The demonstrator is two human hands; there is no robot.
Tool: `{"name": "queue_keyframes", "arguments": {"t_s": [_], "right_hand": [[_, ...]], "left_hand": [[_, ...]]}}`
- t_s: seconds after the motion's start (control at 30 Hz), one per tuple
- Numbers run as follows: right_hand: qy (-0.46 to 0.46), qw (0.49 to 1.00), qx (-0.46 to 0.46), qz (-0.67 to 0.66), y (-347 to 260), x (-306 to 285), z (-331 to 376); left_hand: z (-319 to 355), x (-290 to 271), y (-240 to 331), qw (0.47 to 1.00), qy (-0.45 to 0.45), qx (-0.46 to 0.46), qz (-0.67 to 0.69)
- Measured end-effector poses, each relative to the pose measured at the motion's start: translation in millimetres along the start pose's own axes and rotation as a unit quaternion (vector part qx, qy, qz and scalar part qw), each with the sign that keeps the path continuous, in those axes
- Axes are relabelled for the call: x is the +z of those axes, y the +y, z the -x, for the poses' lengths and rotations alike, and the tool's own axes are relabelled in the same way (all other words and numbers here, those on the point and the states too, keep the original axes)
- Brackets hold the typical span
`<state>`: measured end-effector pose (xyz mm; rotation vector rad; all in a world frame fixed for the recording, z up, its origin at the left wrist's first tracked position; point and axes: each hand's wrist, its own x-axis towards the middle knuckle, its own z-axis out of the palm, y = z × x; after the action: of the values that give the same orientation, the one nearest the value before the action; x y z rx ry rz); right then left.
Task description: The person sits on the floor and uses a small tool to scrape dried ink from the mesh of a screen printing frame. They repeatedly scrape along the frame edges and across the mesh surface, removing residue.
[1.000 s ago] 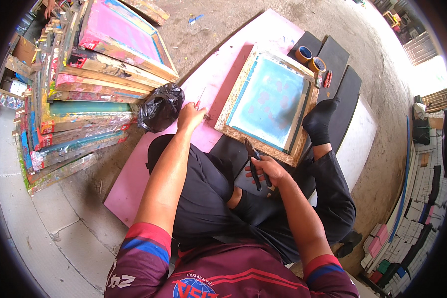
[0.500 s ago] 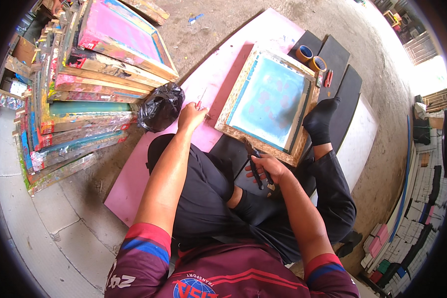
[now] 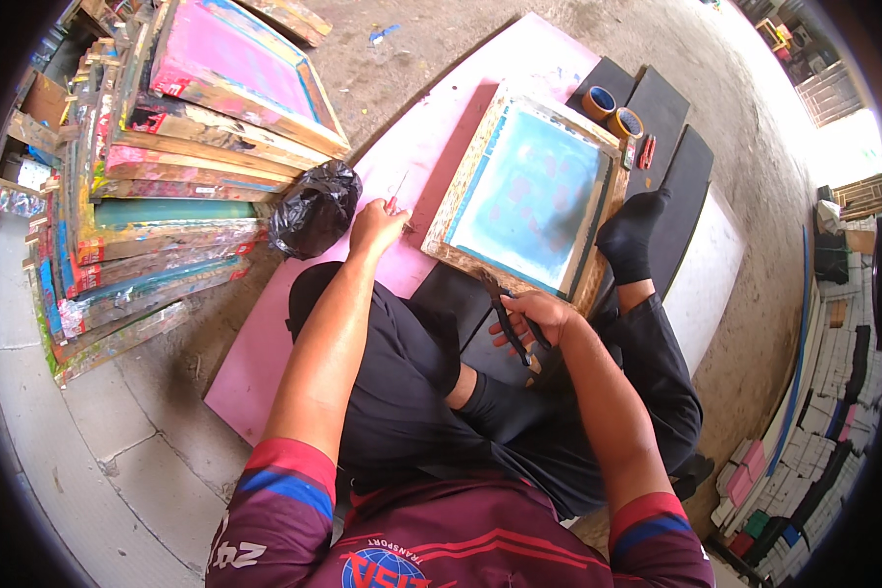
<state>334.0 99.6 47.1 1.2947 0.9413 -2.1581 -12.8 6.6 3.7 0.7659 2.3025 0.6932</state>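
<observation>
Just beyond our right hand (image 3: 542,316), curled round dark pliers (image 3: 503,312), lies the framed screen (image 3: 529,196), long axis running away. Our left hand (image 3: 377,227), farther from it, apparently pinches a red-handled tool (image 3: 393,205).

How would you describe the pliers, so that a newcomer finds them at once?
Start at the blue-meshed wooden frame. By its near edge, the right hand holds the pliers. Their two black, spread handles set them apart from the red tool to the frame's right.
</observation>
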Motion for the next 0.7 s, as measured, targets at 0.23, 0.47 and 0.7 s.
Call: {"name": "queue_keyframes", "arguments": {"t_s": [0.23, 0.47, 0.7], "right_hand": [[0.021, 0.997, 0.035, 0.064, -12, -2, -2], [0.142, 0.969, -0.048, 0.196, 5, 13, -9], [0.116, 0.987, -0.103, 0.052, 32, 31, 1]], "left_hand": [[-6, 5, -4, 1.000, -0.001, 0.001, -0.007], [-3, 3, -1, 1.000, -0.011, -0.008, 0.012], [-1, 2, 0, 1.000, -0.014, 0.000, 0.023]]}}
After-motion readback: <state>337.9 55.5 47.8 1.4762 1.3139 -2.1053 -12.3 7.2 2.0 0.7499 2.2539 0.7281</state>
